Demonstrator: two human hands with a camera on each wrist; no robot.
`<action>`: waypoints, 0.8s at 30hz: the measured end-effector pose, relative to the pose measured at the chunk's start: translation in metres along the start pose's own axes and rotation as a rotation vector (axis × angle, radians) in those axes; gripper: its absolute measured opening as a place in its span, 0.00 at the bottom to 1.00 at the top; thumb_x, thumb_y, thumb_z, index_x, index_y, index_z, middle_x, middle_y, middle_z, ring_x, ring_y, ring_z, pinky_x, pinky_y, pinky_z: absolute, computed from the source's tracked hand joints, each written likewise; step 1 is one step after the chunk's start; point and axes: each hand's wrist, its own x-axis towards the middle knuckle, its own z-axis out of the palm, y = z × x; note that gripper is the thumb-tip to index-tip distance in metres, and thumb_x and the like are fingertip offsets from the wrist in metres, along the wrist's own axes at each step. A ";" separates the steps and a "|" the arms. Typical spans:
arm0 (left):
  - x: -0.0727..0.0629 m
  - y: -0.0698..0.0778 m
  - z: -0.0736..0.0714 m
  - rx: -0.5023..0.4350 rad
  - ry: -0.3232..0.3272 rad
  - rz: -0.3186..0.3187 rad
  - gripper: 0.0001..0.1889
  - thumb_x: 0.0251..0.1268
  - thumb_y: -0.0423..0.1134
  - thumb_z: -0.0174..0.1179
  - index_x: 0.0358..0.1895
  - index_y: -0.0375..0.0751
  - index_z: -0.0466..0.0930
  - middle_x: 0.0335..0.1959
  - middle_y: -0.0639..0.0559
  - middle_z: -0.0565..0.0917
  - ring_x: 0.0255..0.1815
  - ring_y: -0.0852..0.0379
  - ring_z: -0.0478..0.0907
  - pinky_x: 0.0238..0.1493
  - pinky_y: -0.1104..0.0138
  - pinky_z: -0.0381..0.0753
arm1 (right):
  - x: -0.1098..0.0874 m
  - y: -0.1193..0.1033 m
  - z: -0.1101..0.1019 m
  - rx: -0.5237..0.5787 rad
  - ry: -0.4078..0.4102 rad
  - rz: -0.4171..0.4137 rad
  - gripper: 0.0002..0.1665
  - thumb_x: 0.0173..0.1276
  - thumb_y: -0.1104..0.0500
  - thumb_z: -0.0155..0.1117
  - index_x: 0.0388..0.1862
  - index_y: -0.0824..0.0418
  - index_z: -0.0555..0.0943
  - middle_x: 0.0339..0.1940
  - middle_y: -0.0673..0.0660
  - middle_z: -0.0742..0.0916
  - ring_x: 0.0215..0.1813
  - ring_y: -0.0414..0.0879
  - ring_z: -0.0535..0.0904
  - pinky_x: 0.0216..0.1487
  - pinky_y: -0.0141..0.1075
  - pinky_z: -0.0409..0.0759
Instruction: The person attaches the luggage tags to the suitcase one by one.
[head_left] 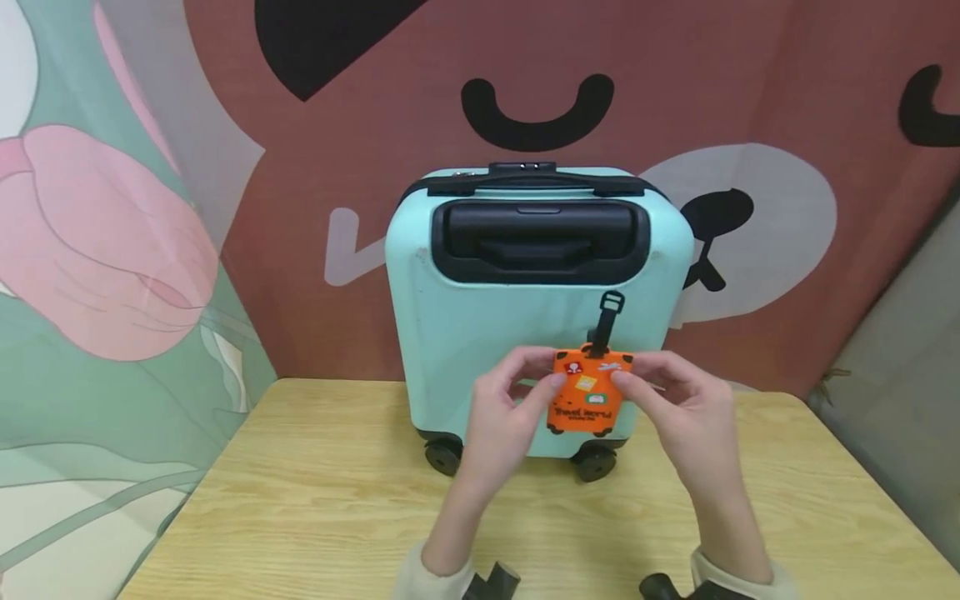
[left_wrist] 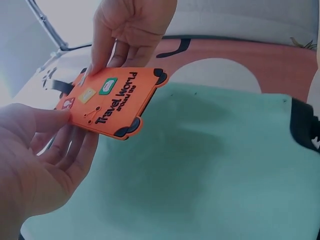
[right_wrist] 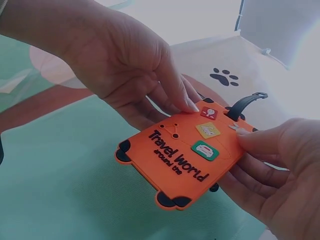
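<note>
An orange luggage tag (head_left: 590, 392) shaped like a little suitcase hangs in the air before a mint-green suitcase (head_left: 480, 342). My left hand (head_left: 506, 408) pinches its left edge, thumb on the printed face and fingers behind. On the opposite edge my right hand (head_left: 686, 417) pinches it the same way. The right wrist view shows raised "Travel World" lettering on the luggage tag (right_wrist: 175, 155) and small colored badges. From its top rises a black strap (head_left: 605, 327) with a buckle, its end free. Both hands also appear in the left wrist view, around the luggage tag (left_wrist: 107, 102).
The suitcase stands upright on a light wooden table (head_left: 322, 483), on black wheels (head_left: 595, 462). Its black telescopic handle (head_left: 540, 229) is pushed down in a recess. Close behind hangs a brown cartoon backdrop (head_left: 360, 125), with a green and pink one (head_left: 112, 250) at left.
</note>
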 end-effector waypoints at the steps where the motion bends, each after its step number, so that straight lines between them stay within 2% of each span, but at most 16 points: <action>1: 0.000 0.000 -0.002 0.003 -0.005 0.002 0.11 0.71 0.33 0.66 0.53 0.39 0.85 0.47 0.52 0.88 0.45 0.57 0.84 0.48 0.58 0.85 | 0.000 0.000 0.001 0.001 -0.001 -0.003 0.08 0.67 0.70 0.73 0.45 0.70 0.86 0.35 0.49 0.90 0.39 0.42 0.87 0.45 0.28 0.84; 6: 0.001 0.001 -0.007 0.031 -0.023 0.040 0.09 0.70 0.31 0.66 0.51 0.39 0.86 0.46 0.52 0.89 0.46 0.57 0.84 0.48 0.58 0.85 | 0.000 0.001 0.004 0.028 -0.003 -0.020 0.08 0.66 0.72 0.72 0.44 0.71 0.86 0.35 0.51 0.90 0.40 0.42 0.88 0.45 0.28 0.85; 11: 0.002 0.001 -0.008 0.053 -0.049 0.136 0.08 0.68 0.29 0.67 0.49 0.38 0.86 0.45 0.50 0.89 0.45 0.56 0.85 0.45 0.62 0.86 | 0.002 0.002 0.006 0.069 0.007 -0.043 0.08 0.65 0.75 0.71 0.43 0.72 0.86 0.37 0.51 0.91 0.43 0.42 0.88 0.45 0.29 0.85; 17: 0.003 0.004 -0.008 0.053 -0.053 0.232 0.08 0.67 0.26 0.67 0.46 0.38 0.87 0.43 0.49 0.88 0.46 0.55 0.86 0.45 0.62 0.88 | 0.004 0.002 0.006 0.064 0.031 -0.089 0.10 0.63 0.77 0.71 0.42 0.72 0.86 0.36 0.50 0.91 0.42 0.40 0.88 0.45 0.27 0.84; 21: 0.002 0.004 -0.006 0.068 -0.037 0.259 0.08 0.68 0.25 0.66 0.46 0.37 0.86 0.43 0.47 0.89 0.45 0.55 0.86 0.44 0.63 0.88 | 0.007 0.000 0.004 0.018 -0.008 -0.132 0.11 0.63 0.78 0.70 0.44 0.71 0.87 0.38 0.48 0.90 0.42 0.39 0.88 0.46 0.26 0.84; 24: 0.004 0.006 -0.006 0.090 -0.008 0.293 0.08 0.67 0.25 0.66 0.46 0.36 0.85 0.43 0.46 0.89 0.45 0.55 0.86 0.43 0.63 0.87 | 0.012 -0.007 0.002 -0.027 -0.073 -0.182 0.15 0.64 0.77 0.70 0.49 0.68 0.87 0.42 0.46 0.90 0.42 0.39 0.88 0.46 0.26 0.83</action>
